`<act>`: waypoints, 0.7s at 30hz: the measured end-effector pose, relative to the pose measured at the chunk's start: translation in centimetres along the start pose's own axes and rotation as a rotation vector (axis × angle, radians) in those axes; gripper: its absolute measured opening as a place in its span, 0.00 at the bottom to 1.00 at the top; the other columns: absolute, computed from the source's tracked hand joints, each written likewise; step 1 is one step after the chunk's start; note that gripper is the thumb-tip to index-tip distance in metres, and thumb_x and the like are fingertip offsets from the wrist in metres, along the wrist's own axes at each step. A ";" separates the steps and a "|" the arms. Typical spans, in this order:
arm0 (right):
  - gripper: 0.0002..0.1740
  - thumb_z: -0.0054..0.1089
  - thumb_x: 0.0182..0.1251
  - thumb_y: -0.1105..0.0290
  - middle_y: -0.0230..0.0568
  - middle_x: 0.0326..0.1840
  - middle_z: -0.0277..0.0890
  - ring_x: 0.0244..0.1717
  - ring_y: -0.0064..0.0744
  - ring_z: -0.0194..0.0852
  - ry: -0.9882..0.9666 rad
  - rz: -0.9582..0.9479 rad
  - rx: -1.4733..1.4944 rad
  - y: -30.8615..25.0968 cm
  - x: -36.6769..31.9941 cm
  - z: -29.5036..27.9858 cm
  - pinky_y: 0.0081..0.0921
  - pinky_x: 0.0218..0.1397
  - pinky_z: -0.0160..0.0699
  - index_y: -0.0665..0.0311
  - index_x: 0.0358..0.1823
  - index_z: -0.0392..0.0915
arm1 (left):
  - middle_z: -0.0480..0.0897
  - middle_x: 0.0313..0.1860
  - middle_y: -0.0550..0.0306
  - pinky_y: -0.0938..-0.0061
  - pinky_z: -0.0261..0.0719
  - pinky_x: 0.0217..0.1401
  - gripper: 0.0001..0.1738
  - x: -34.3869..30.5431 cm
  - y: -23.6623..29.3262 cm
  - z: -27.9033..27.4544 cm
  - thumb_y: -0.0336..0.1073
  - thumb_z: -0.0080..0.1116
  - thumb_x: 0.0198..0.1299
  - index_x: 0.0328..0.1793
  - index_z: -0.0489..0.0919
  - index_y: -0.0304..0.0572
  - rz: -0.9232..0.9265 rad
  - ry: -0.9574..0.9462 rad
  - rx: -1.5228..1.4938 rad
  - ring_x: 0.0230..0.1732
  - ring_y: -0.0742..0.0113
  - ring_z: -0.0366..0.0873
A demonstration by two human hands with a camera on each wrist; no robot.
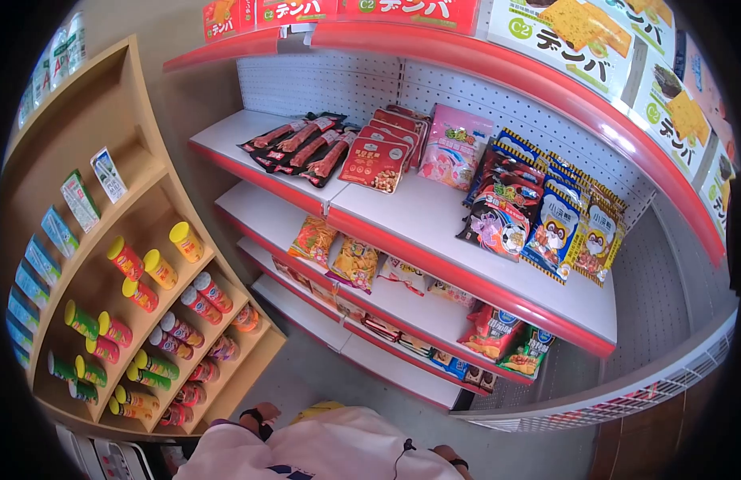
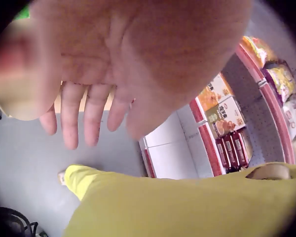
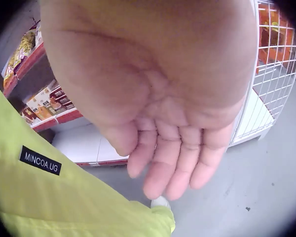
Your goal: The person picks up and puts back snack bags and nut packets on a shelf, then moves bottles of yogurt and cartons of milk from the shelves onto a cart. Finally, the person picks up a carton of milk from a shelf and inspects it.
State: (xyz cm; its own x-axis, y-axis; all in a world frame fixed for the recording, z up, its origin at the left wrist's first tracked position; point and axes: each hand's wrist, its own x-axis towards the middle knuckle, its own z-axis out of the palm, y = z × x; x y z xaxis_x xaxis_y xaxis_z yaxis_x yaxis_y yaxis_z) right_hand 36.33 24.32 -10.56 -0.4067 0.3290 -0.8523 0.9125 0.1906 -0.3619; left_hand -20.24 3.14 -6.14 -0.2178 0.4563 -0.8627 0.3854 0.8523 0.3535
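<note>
My left hand (image 2: 113, 59) hangs with its palm to the camera and its fingers extended, holding nothing. In the right wrist view my right hand (image 3: 163, 98) hangs loosely, fingers slightly bent, also holding nothing. Yellow trousers (image 2: 187, 202) show beside the hands. Ahead in the head view is a red-edged white shelf (image 1: 394, 212). It bears black-and-red packs of meat sticks (image 1: 294, 148), red pouches (image 1: 376, 160), a pink bag (image 1: 453, 148), black bags (image 1: 502, 208) with a football print and blue-and-yellow bags (image 1: 556, 224). Both hands are low by the body, apart from these goods.
At left stands a wooden rack (image 1: 158, 172) with several snack canisters (image 1: 161, 269) and slim boxes. Lower shelves hold snack bags (image 1: 354, 262); large boxes (image 1: 562, 36) line the top shelf. A white wire grid (image 1: 674, 384) borders the right side above grey floor (image 3: 232, 187).
</note>
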 end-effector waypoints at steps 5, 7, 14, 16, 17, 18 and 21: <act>0.25 0.43 0.66 0.51 0.36 0.26 0.82 0.28 0.30 0.81 0.244 -0.073 0.002 -4.4 -0.1 -0.1 0.28 0.37 0.78 0.63 0.26 0.81 | 0.81 0.30 0.53 0.65 0.77 0.33 0.19 5.5 3.4 -2.5 0.49 0.51 0.55 0.38 0.79 0.41 0.253 0.030 0.039 0.30 0.63 0.80; 0.25 0.44 0.66 0.51 0.35 0.26 0.82 0.28 0.30 0.80 0.306 -0.129 0.002 -6.3 1.2 0.5 0.28 0.37 0.77 0.63 0.26 0.81 | 0.82 0.36 0.52 0.66 0.76 0.43 0.21 5.9 5.9 -4.3 0.50 0.53 0.55 0.46 0.79 0.43 0.309 0.129 0.037 0.38 0.60 0.80; 0.23 0.45 0.63 0.51 0.49 0.36 0.80 0.41 0.48 0.77 0.258 -0.140 -0.135 -16.4 4.1 2.8 0.40 0.48 0.72 0.64 0.32 0.81 | 0.80 0.46 0.51 0.72 0.76 0.50 0.22 4.0 8.3 -9.9 0.46 0.55 0.59 0.54 0.76 0.39 0.526 0.201 0.028 0.45 0.66 0.79; 0.23 0.45 0.63 0.51 0.52 0.40 0.79 0.44 0.53 0.75 0.198 -0.152 -0.073 -20.6 3.3 1.6 0.42 0.49 0.72 0.63 0.33 0.80 | 0.81 0.46 0.48 0.64 0.77 0.45 0.22 4.7 4.5 -10.8 0.47 0.57 0.57 0.54 0.76 0.44 0.482 0.098 -0.087 0.43 0.54 0.80; 0.22 0.46 0.63 0.52 0.52 0.39 0.79 0.44 0.53 0.75 0.243 -0.198 0.011 -21.2 4.7 1.6 0.42 0.48 0.72 0.64 0.33 0.80 | 0.81 0.39 0.53 0.68 0.76 0.41 0.18 4.6 2.5 -11.6 0.45 0.56 0.57 0.49 0.77 0.43 0.459 0.059 -0.103 0.38 0.61 0.79; 0.22 0.46 0.64 0.52 0.52 0.38 0.79 0.44 0.53 0.75 0.291 -0.241 0.096 -22.1 5.5 1.6 0.41 0.48 0.72 0.64 0.34 0.79 | 0.82 0.32 0.59 0.72 0.76 0.37 0.14 4.5 0.3 -12.4 0.42 0.55 0.57 0.43 0.79 0.42 0.438 0.018 -0.117 0.33 0.69 0.79; 0.20 0.49 0.65 0.53 0.51 0.37 0.79 0.42 0.52 0.76 0.537 -0.383 0.155 -25.8 5.9 0.4 0.40 0.46 0.73 0.64 0.37 0.79 | 0.82 0.32 0.42 0.58 0.77 0.41 0.16 7.4 -8.4 -14.1 0.38 0.45 0.55 0.35 0.83 0.40 0.434 0.036 0.674 0.36 0.50 0.81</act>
State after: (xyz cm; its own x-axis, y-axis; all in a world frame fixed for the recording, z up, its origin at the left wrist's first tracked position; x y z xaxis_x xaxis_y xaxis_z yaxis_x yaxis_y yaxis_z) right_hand 10.42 20.93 -6.42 -0.6312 0.6863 -0.3614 0.6789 0.2635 -0.6853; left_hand -37.72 2.99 -10.36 0.0511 0.7295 -0.6821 0.8985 0.2645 0.3502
